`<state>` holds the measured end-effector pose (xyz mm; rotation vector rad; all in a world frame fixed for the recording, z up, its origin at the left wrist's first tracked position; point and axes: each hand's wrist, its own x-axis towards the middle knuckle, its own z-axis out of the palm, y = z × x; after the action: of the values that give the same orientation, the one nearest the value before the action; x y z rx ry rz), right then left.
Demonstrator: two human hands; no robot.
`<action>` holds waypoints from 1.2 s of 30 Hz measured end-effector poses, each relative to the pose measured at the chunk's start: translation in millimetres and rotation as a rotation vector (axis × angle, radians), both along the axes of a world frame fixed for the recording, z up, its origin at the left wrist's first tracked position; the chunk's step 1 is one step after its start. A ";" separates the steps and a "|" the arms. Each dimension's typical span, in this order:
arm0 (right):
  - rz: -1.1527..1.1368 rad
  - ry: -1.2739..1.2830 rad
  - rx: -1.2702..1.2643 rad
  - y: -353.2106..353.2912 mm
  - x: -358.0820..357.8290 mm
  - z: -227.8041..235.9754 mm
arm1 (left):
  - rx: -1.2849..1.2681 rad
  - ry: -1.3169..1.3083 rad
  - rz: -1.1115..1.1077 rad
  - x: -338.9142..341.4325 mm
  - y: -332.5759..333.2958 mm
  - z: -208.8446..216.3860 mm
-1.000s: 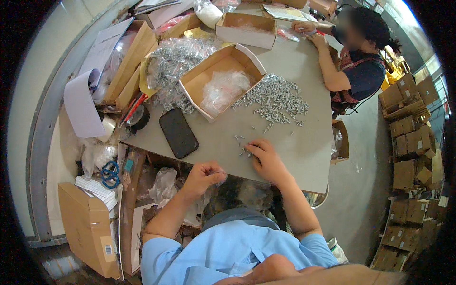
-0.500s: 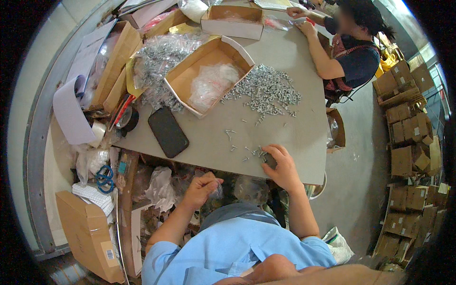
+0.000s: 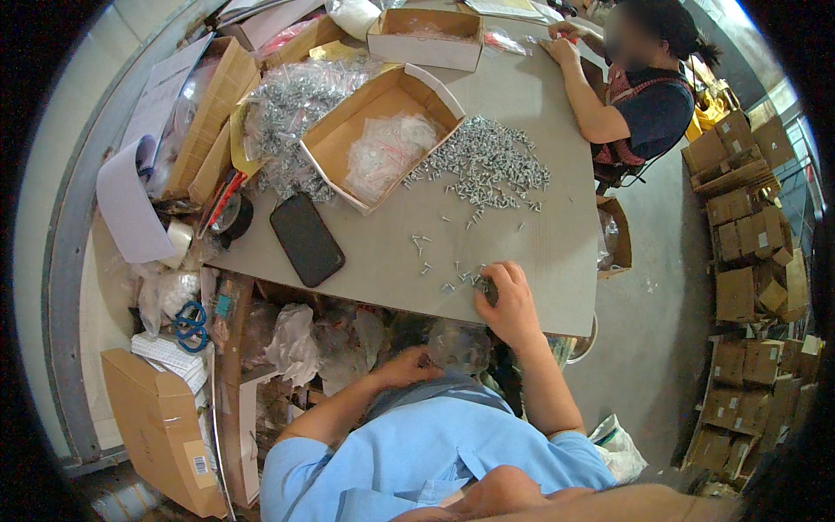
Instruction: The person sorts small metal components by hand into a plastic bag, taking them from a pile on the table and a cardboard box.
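Loose screws are scattered near the front edge of the grey table, at the curled right hand; whether any are gripped cannot be told. The left hand is held below the edge, its grip indiscernible. A screw heap is spread by an open box; cartons are stacked at right.

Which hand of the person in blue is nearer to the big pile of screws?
Right. The right hand is over the table, on the near side of the big pile of screws; the left hand is off the table, farther away.
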<state>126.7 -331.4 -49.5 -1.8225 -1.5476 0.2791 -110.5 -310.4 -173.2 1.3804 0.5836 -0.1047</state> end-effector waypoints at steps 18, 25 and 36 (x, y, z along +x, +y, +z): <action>0.096 -0.013 -0.020 5.3 -10.1 21.1 | 0.191 0.012 0.000 37.6 -27.0 -19.1; 0.120 -0.040 -0.033 12.9 0.4 2.8 | 0.128 0.040 -0.072 40.6 -19.2 2.2; 0.245 0.166 -0.236 -3.6 -16.3 21.3 | 0.109 -0.090 0.028 42.0 -24.1 -12.3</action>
<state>110.4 -335.0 -28.2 -1.7315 -1.6749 0.7383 -68.5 -334.5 -185.5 1.4738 0.5395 0.0125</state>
